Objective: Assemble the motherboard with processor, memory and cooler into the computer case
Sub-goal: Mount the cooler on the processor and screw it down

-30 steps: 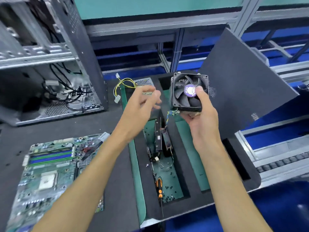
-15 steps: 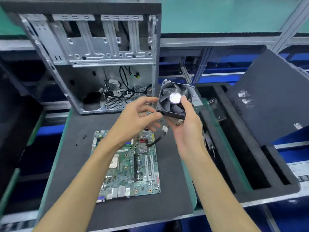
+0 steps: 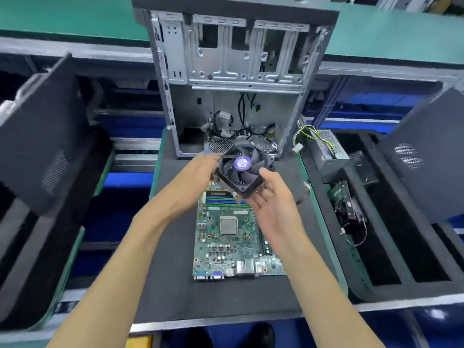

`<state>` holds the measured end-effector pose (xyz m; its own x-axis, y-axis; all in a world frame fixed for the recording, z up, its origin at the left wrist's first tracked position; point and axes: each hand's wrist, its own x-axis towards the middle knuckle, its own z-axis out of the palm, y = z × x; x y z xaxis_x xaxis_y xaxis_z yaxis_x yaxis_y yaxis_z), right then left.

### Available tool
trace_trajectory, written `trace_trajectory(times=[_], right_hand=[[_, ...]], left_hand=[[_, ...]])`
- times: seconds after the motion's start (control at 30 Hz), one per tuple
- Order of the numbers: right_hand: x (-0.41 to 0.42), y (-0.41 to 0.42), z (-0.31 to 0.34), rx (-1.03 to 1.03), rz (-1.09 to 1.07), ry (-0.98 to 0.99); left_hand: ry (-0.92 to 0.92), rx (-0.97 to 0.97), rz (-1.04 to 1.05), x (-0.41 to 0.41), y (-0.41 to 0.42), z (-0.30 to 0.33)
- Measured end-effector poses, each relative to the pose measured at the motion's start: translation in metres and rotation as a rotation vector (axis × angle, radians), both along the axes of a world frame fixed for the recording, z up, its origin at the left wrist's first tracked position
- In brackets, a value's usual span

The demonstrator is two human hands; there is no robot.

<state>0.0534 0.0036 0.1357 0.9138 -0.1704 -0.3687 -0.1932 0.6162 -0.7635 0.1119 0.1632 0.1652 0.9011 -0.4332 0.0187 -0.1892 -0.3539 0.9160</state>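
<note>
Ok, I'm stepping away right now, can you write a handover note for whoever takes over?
Hands: left hand and right hand both hold the black square fan cooler with purple hub above the green motherboard.
Placement: motherboard lies flat on the dark foam mat, in front of the open grey metal computer case.
Done: silver processor sits in its socket.
Left: mount cooler, fit board into case. Memory: unclear.

Dark foam mat [image 3: 173, 285] on the bench, motherboard [image 3: 233, 249] flat on it, open computer case [image 3: 236, 79] behind

cooler [image 3: 244, 169] above motherboard [image 3: 233, 237], case [image 3: 236, 79] behind
</note>
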Motion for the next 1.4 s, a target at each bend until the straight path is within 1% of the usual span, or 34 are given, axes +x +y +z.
trace_trajectory(times=[0.07,0.13,0.2,0.23,0.33,0.43,0.5,0.57,0.6,0.67,0.73,0.77,0.83,0.9,0.93,1.0,1.07,1.17,1.3,1.4], right_hand=[[-0.002,0.012,-0.011,0.023,-0.027,0.015],[-0.006,0.021,-0.021,0.051,-0.06,0.038],[-0.01,0.025,-0.03,0.102,-0.081,0.054],[-0.012,0.026,-0.034,0.138,-0.085,0.058],[-0.016,0.029,-0.046,0.226,-0.09,0.052],[-0.018,0.033,-0.058,0.21,-0.091,0.007],[-0.02,0.031,-0.064,0.159,-0.078,-0.01],[-0.022,0.024,-0.07,0.017,-0.026,0.013],[-0.023,0.019,-0.072,-0.106,0.019,0.044],[-0.026,0.008,-0.074,-0.416,0.104,0.093],[-0.031,-0.003,-0.076,-0.671,0.126,0.089],[-0.034,-0.009,-0.078,-0.764,0.111,0.059],[-0.036,-0.022,-0.082,-0.862,0.046,-0.009],[-0.035,-0.033,-0.087,-0.895,0.017,-0.08],[-0.034,-0.037,-0.088,-0.909,0.045,-0.117],[-0.031,-0.041,-0.09,-0.935,0.168,-0.186],[-0.027,-0.04,-0.092,-0.923,0.287,-0.211],[-0.019,-0.04,-0.097,-0.914,0.356,-0.172],[-0.011,-0.044,-0.103,-0.851,0.309,-0.099],[-0.008,-0.047,-0.108,-0.782,0.285,-0.077]], left_hand=[[0.016,-0.025,-0.002,-0.002,0.004,-0.003],[0.028,0.077,0.046,-0.002,0.008,-0.012],[-0.041,0.212,0.03,-0.004,0.01,-0.023],[-0.083,0.246,0.011,-0.005,0.009,-0.026],[-0.205,0.295,0.023,-0.008,0.006,-0.039],[-0.276,0.307,0.054,-0.008,0.004,-0.051],[-0.282,0.297,0.037,-0.007,0.004,-0.058],[-0.294,0.27,0.024,-0.005,0.007,-0.065],[-0.305,0.257,0.02,-0.003,0.009,-0.067],[-0.312,0.25,0.007,0.001,0.015,-0.069],[-0.278,0.245,-0.012,0.003,0.022,-0.072],[-0.255,0.239,-0.015,0.004,0.026,-0.074],[-0.228,0.248,-0.018,0.005,0.032,-0.077],[-0.22,0.283,-0.044,0.004,0.035,-0.082],[-0.215,0.296,-0.065,0.003,0.035,-0.084],[-0.195,0.305,-0.109,-0.001,0.032,-0.09],[-0.167,0.297,-0.145,-0.006,0.026,-0.098],[-0.14,0.282,-0.153,-0.01,0.018,-0.112],[-0.099,0.279,-0.146,-0.01,0.011,-0.123],[-0.107,0.314,-0.16,-0.007,0.005,-0.123]])
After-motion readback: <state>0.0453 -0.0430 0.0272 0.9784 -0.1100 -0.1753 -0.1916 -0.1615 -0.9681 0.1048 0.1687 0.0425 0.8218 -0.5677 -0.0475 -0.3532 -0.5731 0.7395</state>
